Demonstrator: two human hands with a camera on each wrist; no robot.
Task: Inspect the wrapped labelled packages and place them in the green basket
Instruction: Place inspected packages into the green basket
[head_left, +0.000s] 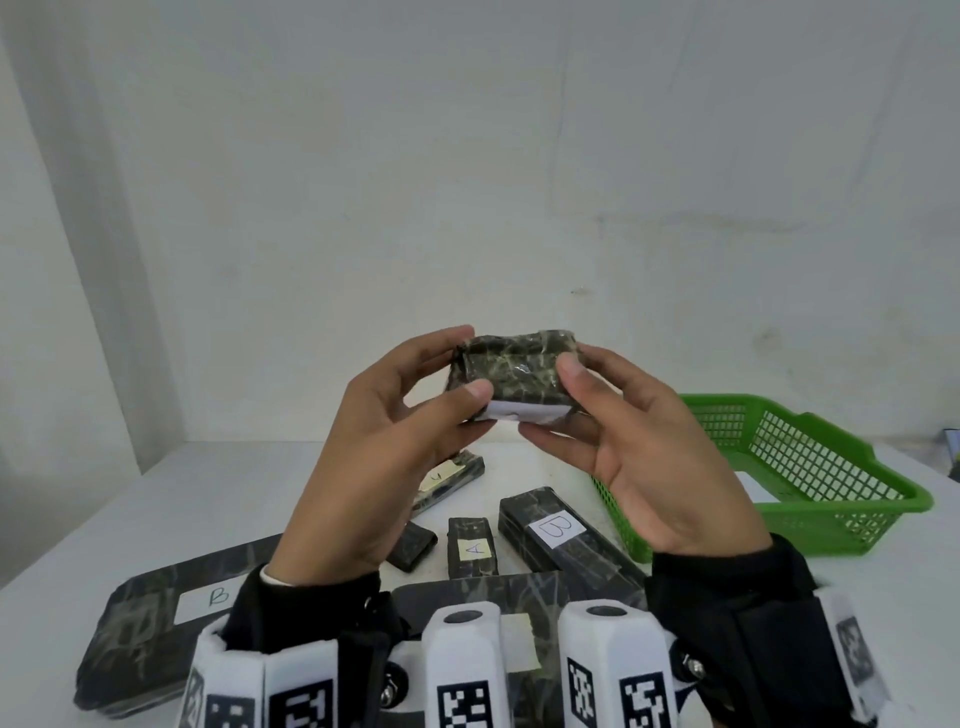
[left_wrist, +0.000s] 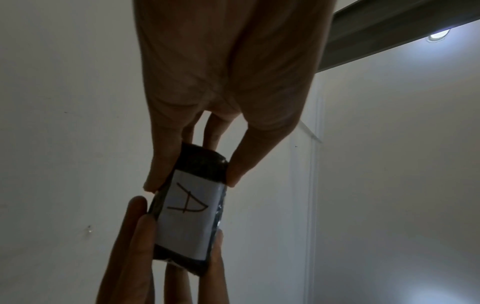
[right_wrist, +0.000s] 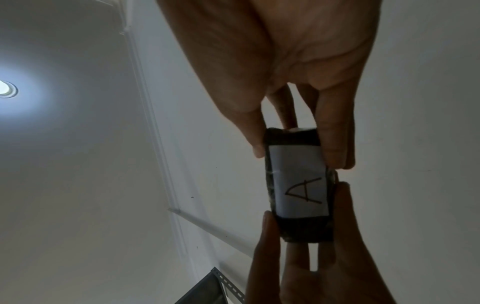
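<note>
I hold a small dark wrapped package (head_left: 511, 376) up in front of me, above the table, between both hands. My left hand (head_left: 465, 364) pinches its left end with thumb and fingers. My right hand (head_left: 558, 400) pinches the right end the same way. Its white label (head_left: 519, 413) faces down. In the left wrist view, my left hand (left_wrist: 193, 181) holds the package (left_wrist: 202, 164), whose label (left_wrist: 187, 216) reads A. The right wrist view shows my right hand (right_wrist: 297, 156) on the package (right_wrist: 303, 228). The green basket (head_left: 831, 499) stands on the table to the right.
Several more dark wrapped packages lie on the white table (head_left: 182, 493) under my hands: a large flat one marked B (head_left: 156, 613), a small one marked A (head_left: 472, 545), a long one (head_left: 561, 530) next to the basket, and another (head_left: 447, 480) further back. A white wall rises behind.
</note>
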